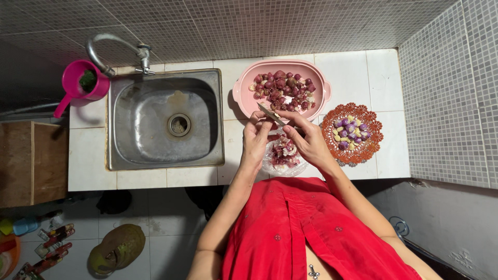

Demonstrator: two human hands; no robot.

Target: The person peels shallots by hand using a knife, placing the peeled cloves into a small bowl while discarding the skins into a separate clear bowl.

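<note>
Left to right: pink jug [78, 83] with greens and steel sink [166, 119] sit idle, off the work zone; pink tub [244, 91] of unpeeled shallots is just behind the hands, within easy reach. Left hand [255, 139] is pinched shut on a shallot [273, 126], right hand [309, 142] is closed on a small knife [271, 113], blade at the shallot, both over the clear bag [282, 155], likely so skins drop in. Peeled bulbs sit apart in the orange tray [373, 145], far right.
</note>
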